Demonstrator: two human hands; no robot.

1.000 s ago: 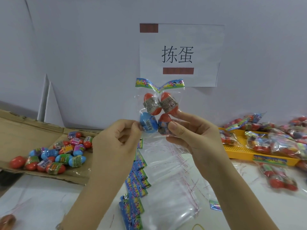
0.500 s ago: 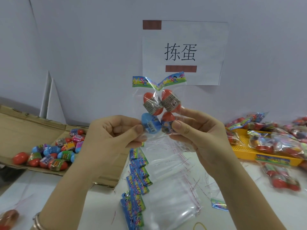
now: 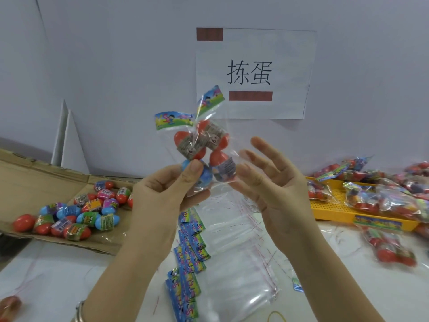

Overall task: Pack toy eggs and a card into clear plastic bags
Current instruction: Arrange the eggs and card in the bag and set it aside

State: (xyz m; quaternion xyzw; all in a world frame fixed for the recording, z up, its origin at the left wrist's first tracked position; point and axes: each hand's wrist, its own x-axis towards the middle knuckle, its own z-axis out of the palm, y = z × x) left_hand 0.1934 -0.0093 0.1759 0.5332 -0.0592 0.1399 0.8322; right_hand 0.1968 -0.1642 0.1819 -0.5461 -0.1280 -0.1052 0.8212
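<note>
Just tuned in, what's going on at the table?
A person is packing toy eggs. The left hand grips a clear bag holding four eggs and a card, raised above the table. The right hand is open beside it. Loose eggs lie in a cardboard box; packed bags lie on a yellow tray.

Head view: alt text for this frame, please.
A left hand grips a clear bag of toy eggs topped with a card, held up over a white table, while the right hand is open beside it. Loose eggs lie in a cardboard box at left; packed bags pile on a yellow tray at right.
</note>
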